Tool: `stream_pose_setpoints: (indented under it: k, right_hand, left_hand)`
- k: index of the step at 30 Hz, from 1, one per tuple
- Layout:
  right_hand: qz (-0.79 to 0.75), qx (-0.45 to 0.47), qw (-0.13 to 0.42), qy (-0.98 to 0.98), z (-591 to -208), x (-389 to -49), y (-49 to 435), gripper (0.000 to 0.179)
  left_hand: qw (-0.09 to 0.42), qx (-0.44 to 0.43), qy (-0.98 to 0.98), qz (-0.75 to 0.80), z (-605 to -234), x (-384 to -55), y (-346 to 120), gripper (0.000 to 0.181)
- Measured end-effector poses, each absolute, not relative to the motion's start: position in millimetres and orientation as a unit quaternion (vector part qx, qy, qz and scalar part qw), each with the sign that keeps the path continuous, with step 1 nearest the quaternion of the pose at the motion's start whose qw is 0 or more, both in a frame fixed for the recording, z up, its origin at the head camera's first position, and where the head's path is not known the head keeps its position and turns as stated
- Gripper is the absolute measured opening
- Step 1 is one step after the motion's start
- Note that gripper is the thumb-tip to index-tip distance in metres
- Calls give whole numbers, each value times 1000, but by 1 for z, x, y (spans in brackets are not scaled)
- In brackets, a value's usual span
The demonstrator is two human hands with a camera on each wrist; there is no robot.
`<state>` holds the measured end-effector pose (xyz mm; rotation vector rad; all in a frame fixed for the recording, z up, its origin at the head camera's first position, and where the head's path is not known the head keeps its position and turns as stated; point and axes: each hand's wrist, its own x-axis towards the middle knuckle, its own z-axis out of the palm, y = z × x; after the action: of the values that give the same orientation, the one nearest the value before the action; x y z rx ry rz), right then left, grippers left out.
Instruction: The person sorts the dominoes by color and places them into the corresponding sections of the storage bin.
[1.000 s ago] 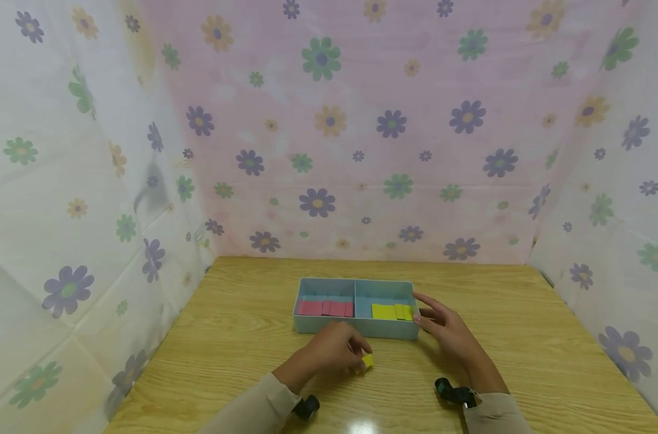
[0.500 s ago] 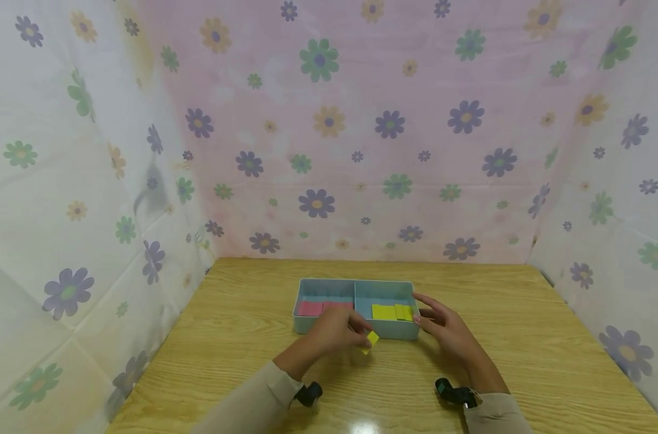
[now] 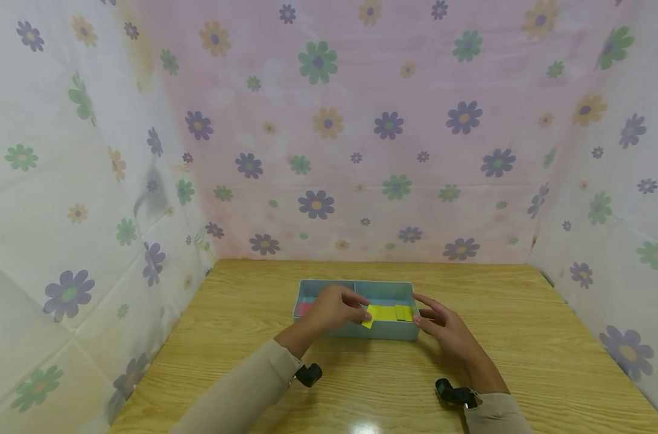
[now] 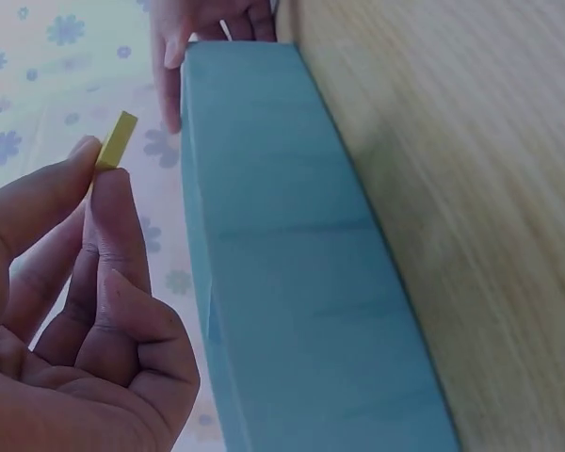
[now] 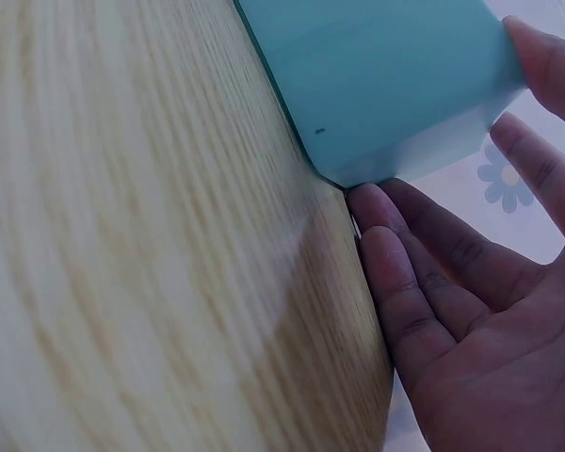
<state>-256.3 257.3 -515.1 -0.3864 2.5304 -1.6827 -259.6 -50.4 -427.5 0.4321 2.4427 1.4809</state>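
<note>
My left hand (image 3: 331, 310) pinches a small yellow tile (image 3: 369, 317) between thumb and fingertips, over the near wall of a pale blue two-compartment box (image 3: 391, 330). In the left wrist view the tile (image 4: 117, 141) stands up from the pinch, beside the box's long wall (image 4: 292, 217). Several yellow tiles (image 3: 384, 313) lie in a row in the right compartment. Pink tiles (image 3: 305, 308) in the left compartment are mostly hidden behind my left hand. My right hand (image 3: 450, 334) rests its thumb and extended fingers against the box's right end.
The box stands on a wood-grain table (image 3: 497, 301). Flower-printed cloth (image 3: 361, 181) hangs behind the table and along both sides. A black wrist camera (image 3: 309, 375) sits below the left wrist, another black camera (image 3: 453, 393) by the right wrist.
My left hand has lifted the yellow tile from near the table in front of the box, moving it forward and up to the box's near rim. My right hand has stayed put.
</note>
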Motion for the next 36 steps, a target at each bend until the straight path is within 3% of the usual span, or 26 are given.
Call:
stream_pose_setpoints:
  k: [18,36]
  right_hand:
    - [-555,-122,37,822,-516,-256,259,62]
    - [-545,-121,35,829,-518,-257,258,64]
  left_hand:
    - [163,52,806,566,-408,-293,-43,17]
    - [148,9,832,535,-402,-309,-36,8]
